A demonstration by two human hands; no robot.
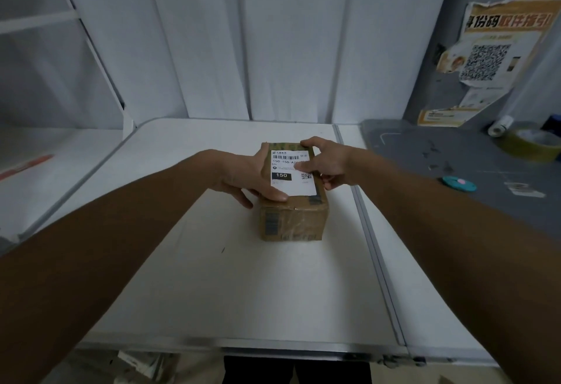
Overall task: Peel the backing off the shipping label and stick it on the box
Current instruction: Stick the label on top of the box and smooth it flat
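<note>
A: Where is the box (293, 216) at this moment?

B: It stands on the white table (243, 277), near the middle; it is a brown cardboard box wrapped with clear tape; the shipping label (290, 174) lies flat on its top face, with a barcode at the far end and a black field with "150" nearer to the person.

A: And what do the hands do?

B: The left hand (243, 174) rests against the left side of the box; its thumb lies on the top, just at the near left corner of the label; the fingers are loosely spread, pinching nothing. The right hand (328, 162) comes from the right; its thumb presses on the right edge of the label; one finger touches the far corner of the box; the other fingers curl beside the right wall.

A: Is something else near?

B: A roll of tape (534, 143) sits on the grey surface (455, 171) at the right, well apart from the box.
</note>
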